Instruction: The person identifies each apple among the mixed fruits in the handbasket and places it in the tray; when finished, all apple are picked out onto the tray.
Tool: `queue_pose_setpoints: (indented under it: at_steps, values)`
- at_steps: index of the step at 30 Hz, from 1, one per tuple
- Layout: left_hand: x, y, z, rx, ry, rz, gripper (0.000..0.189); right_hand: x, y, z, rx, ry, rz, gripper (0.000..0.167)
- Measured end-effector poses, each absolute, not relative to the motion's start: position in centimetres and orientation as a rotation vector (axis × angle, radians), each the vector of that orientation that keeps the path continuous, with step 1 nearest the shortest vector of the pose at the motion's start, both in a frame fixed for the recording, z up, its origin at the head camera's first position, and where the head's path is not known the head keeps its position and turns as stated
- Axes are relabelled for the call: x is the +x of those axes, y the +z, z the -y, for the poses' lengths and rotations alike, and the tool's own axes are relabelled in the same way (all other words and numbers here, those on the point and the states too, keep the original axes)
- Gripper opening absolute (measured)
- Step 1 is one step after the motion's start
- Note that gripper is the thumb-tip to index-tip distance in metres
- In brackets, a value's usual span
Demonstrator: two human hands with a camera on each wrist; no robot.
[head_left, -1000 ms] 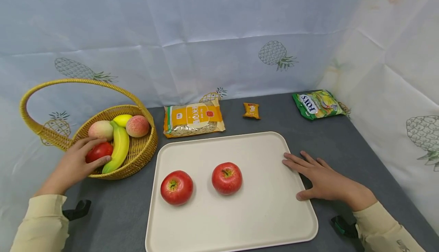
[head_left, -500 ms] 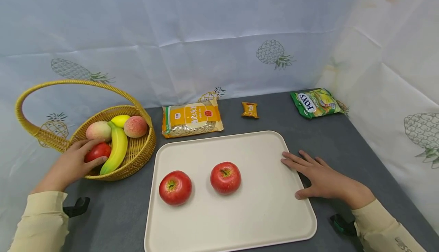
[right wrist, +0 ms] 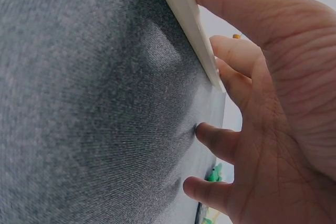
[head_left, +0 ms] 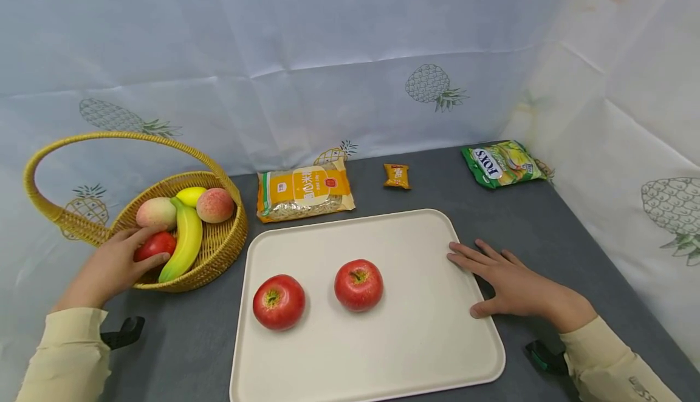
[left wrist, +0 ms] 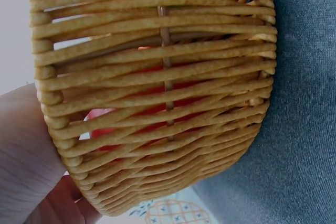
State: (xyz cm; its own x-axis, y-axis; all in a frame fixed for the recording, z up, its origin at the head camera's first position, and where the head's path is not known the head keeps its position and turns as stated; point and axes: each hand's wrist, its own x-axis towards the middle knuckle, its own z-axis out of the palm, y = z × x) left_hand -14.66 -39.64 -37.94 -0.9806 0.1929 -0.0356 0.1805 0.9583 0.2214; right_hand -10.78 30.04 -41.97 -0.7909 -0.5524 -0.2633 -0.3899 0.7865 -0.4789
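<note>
In the head view my left hand (head_left: 115,264) reaches over the near rim of a yellow wicker basket (head_left: 225,255). Its fingers and thumb hold a red apple (head_left: 157,246) that sits in the basket beside a banana (head_left: 188,241). The left wrist view shows mostly the woven basket side (left wrist: 157,98), with red fruit glimpsed through the gaps. My right hand (head_left: 514,283) lies with spread fingers on the right rim of a cream tray (head_left: 421,329); in the right wrist view, its thumb touches the tray edge (right wrist: 184,14). Two red apples (head_left: 279,302) (head_left: 358,285) sit on the tray.
Two peaches (head_left: 157,213) (head_left: 216,205) and a yellow fruit (head_left: 191,196) share the basket, whose tall handle (head_left: 131,137) arches above. Behind the tray lie an orange food bag (head_left: 306,190), a small orange packet (head_left: 396,176) and a green FOX'S bag (head_left: 503,164). Printed curtains border the grey table.
The head view has shifted slightly. Both hands keep nearly the same places, the left at the apple in the basket and the right on the tray rim.
</note>
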Motion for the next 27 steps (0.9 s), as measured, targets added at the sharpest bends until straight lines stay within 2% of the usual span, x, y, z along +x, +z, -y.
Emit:
queue_pose_setpoints:
  at_steps: [6,16,27]
  values:
    - [-14.3,-38.1,39.4,0.282,0.396,-3.11,0.071,-10.8,-42.0,-30.0,-0.716,-0.575,-2.58,0.103]
    - [-14.0,-36.1,37.4,0.426,0.429,-3.273,0.063,-10.9,-42.4,-30.1,-0.704,-0.574,-2.585,0.104]
    - [-13.1,-31.6,31.3,0.767,0.563,-3.376,0.068,-10.9,-42.1,-30.0,-0.7,-0.573,-2.576,0.104]
